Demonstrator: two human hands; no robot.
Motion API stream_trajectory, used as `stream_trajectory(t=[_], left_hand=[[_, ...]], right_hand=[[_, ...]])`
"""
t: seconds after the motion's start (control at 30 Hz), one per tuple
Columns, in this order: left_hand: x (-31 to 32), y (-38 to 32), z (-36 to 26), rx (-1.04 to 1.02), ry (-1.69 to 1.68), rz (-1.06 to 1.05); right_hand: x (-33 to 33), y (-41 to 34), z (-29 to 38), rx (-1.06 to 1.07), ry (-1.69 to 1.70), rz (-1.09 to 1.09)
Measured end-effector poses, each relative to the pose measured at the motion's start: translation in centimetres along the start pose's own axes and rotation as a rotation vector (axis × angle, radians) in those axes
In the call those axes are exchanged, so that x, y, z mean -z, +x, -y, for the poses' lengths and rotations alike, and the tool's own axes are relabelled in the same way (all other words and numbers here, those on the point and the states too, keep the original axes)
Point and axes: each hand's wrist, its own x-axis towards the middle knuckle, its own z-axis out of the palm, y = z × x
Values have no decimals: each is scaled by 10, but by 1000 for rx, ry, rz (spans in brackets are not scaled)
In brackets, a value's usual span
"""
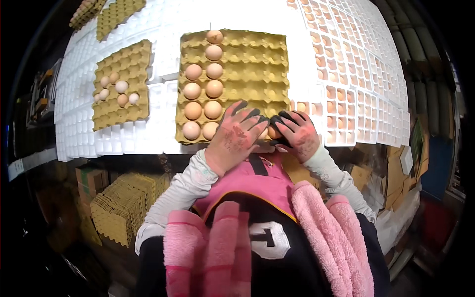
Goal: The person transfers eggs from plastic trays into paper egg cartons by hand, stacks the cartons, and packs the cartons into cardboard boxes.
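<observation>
In front of me a pulp egg tray (248, 74) lies on white plastic trays, with brown eggs (214, 89) in its two left columns and bare cups over much of the right. My left hand (235, 139), in a pink glove with dark fingertips, reaches over the tray's near edge. Its fingers and thumb curve around a partly hidden egg (264, 134). Close beside it, my right hand (298, 135), gloved alike, has its fingers around another egg (274, 132) at the near right corner. Both hands hide some of the nearest cups.
A smaller-looking pulp tray (122, 107) with several eggs lies to the left. White compartment trays (356, 130) filled with eggs cover the right side. Further pulp trays (120, 15) are at the far left. Below the work surface stand stacked pulp trays (122, 208) and cardboard (395, 178).
</observation>
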Motion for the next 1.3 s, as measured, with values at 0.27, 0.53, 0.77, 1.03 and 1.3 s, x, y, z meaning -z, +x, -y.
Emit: stream_trajectory(t=[0.27, 0.53, 0.77, 1.03, 1.3], left_hand=[[93, -36, 103, 805, -741, -433], [63, -24, 115, 698, 161, 31], [96, -14, 141, 577, -1128, -388], [84, 31, 148, 367, 358, 242], [81, -15, 169, 563, -2118, -91]], right_hand=[[26, 116, -9, -401, 1419, -59], [-34, 180, -19, 6, 352, -121], [-7, 157, -26, -164, 1301, -30], [-2, 135, 9, -350, 513, -170], [-26, -89, -61, -1099, -150, -395]])
